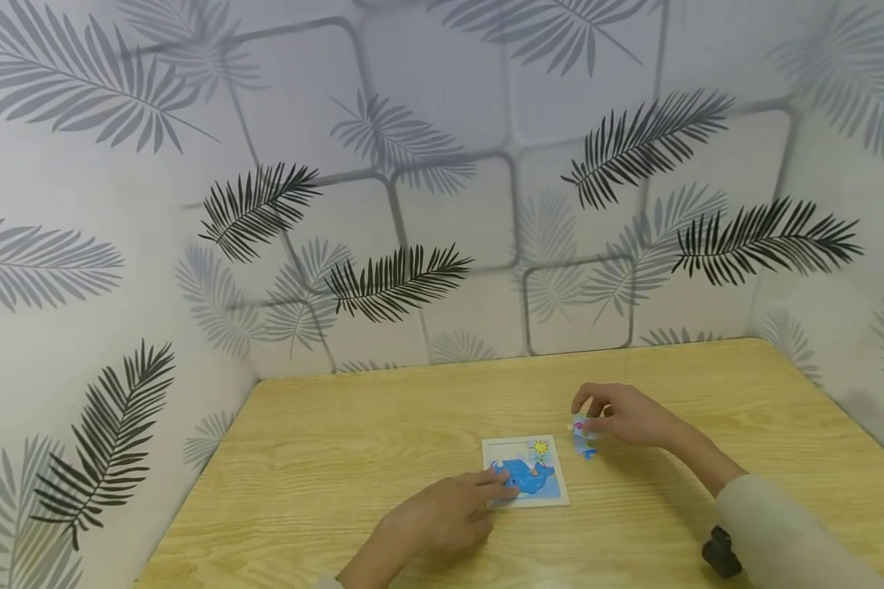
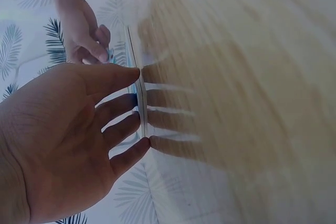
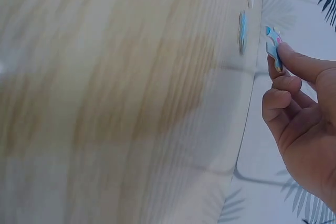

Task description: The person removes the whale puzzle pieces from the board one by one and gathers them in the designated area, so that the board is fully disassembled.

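Note:
A small square picture puzzle (image 1: 538,502) with a white border lies on the wooden table, showing a blue whale (image 1: 532,481) and a yellow sun. My left hand (image 1: 448,514) rests its extended fingertips on the puzzle's left side; in the left wrist view they meet the board's thin edge (image 2: 143,103). To the right of the board, my right hand (image 1: 629,415) pinches a light-blue puzzle piece (image 3: 273,51) with a pink mark between thumb and index finger, raised above the table. Another blue puzzle piece (image 3: 242,32) lies on the tabletop just below that hand.
The light wood table (image 1: 339,442) runs back to walls (image 1: 457,221) papered with leaf and square patterns. A small black object (image 1: 720,552) sits by the right sleeve (image 1: 788,532).

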`<control>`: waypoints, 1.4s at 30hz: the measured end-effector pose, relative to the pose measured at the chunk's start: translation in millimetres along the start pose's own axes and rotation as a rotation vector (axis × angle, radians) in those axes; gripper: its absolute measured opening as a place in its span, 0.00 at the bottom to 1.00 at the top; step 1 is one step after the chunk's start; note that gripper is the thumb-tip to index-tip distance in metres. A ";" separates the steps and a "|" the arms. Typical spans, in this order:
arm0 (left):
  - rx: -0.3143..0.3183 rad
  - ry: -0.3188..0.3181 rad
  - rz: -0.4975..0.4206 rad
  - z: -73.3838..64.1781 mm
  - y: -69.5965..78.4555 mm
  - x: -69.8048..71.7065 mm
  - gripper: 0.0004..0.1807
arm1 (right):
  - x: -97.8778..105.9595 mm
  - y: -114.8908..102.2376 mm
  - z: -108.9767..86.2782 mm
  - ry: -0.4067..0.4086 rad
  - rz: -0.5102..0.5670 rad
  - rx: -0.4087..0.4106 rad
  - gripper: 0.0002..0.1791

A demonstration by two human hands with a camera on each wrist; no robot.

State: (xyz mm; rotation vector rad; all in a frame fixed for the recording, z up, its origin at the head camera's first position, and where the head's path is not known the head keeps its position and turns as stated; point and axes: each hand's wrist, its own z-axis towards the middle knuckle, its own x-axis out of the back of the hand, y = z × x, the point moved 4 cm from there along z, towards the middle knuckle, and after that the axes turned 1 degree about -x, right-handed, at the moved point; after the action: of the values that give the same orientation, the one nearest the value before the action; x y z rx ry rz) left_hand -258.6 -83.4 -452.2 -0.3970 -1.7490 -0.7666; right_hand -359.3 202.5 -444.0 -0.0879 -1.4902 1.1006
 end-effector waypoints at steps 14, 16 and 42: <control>0.000 -0.004 0.026 -1.0 2.6 -1.6 0.28 | 11.9 29.2 -23.0 -0.091 -0.005 -0.102 0.05; -0.005 0.003 0.031 -1.8 2.7 -2.1 0.28 | 10.7 28.7 -22.1 -0.084 -0.028 -0.115 0.05; 0.005 -0.004 0.031 0.5 -1.9 -4.3 0.30 | -28.7 -6.3 11.0 -0.096 0.098 0.002 0.13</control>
State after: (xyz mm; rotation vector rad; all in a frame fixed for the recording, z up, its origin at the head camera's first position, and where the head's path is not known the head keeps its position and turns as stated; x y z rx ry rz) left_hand -258.8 -84.1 -456.9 -0.4218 -1.7445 -0.7397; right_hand -357.0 175.1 -459.1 -0.1090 -1.5842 1.1996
